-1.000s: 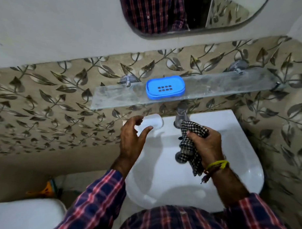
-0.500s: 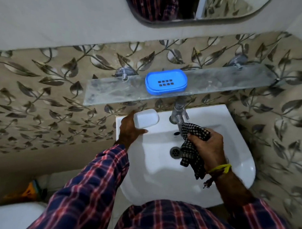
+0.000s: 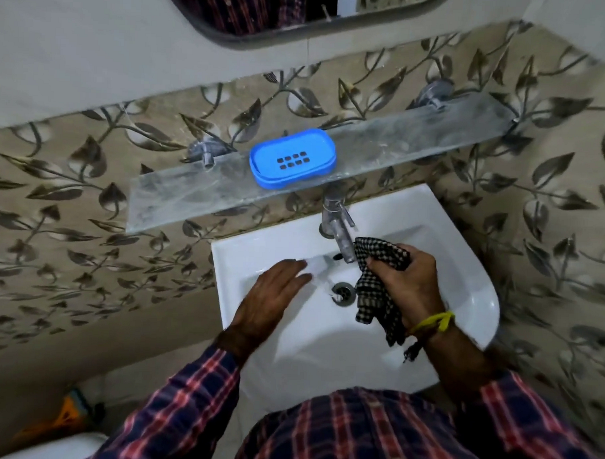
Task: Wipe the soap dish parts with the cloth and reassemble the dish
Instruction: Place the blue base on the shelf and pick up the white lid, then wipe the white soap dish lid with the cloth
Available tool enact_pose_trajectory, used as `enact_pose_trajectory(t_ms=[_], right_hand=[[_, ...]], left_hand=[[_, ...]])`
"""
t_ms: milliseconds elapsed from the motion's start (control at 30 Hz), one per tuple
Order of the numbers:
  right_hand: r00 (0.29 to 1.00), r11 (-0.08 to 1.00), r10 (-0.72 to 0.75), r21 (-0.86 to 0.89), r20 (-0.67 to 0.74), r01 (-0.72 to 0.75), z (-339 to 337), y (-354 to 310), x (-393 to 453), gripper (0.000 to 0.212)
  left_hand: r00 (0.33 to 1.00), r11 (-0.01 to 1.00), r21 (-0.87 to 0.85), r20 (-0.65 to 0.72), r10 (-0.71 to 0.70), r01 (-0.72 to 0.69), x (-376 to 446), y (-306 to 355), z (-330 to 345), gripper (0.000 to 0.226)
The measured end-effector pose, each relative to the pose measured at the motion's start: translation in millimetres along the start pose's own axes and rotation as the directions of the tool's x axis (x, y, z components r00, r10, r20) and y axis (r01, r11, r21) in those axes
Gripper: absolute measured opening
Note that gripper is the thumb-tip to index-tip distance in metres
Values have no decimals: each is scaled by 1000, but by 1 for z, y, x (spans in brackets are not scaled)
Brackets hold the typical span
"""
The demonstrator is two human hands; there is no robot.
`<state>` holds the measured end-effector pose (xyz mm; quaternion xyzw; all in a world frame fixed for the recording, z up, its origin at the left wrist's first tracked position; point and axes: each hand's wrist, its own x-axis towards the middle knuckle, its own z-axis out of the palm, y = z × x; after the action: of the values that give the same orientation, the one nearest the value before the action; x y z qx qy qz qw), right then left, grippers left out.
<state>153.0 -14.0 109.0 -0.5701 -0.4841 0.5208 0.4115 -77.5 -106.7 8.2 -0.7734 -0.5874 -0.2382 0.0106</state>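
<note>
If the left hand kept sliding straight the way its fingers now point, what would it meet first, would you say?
Probably the tap's spout. The left hand lies in the washbasin, fingers aimed up and right over a blurred white object, likely soap; depth is unclear.

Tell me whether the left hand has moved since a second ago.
Yes. The left hand went from the sink's back-left corner rightward and nearer, toward the drain below the tap.
</note>
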Motion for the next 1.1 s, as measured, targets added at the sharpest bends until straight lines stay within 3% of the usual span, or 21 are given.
enact_pose_trajectory(t_ms=[100,200,300,367,467,533,667,800,967,1100], right_hand=[[1000,997,-16,-73,0,16,-4,5,5,10],[1000,996,-28,-89,12,29,-7,4,7,10],[997,983,-70,-170,33,75,-11,3,9,15],[995,975,-69,-207,69,82,-12,2,11,15],[978,975,-41,-205,203,83,-11,1,9,17],[955,984,-30,-158,294,79,-8,-1,6,21],[912,991,-46,-94,409,92,-8,-16,2,26],[887,999,45,0,459,-51,0,-32,2,19],[836,923,245,147,491,-357,17,-51,-1,11],[781,849,342,184,522,-495,20,-55,0,20]], left_hand=[[998,997,54,55,44,-47,1,8,-6,52],[996,996,53,57,-69,67,10,16,-13,58],[982,983,-34,46,-181,183,18,21,-18,75],[957,936,-202,69,-282,290,21,28,-24,76],[851,712,-488,145,-504,505,32,51,-37,88],[808,581,-608,184,-560,541,38,66,-45,90],[764,277,-842,220,-607,463,44,86,-51,86],[739,22,-947,235,-632,321,56,106,-56,81],[677,-60,-948,267,-685,313,77,138,-53,52],[614,-83,-933,294,-732,349,80,142,-48,56]])
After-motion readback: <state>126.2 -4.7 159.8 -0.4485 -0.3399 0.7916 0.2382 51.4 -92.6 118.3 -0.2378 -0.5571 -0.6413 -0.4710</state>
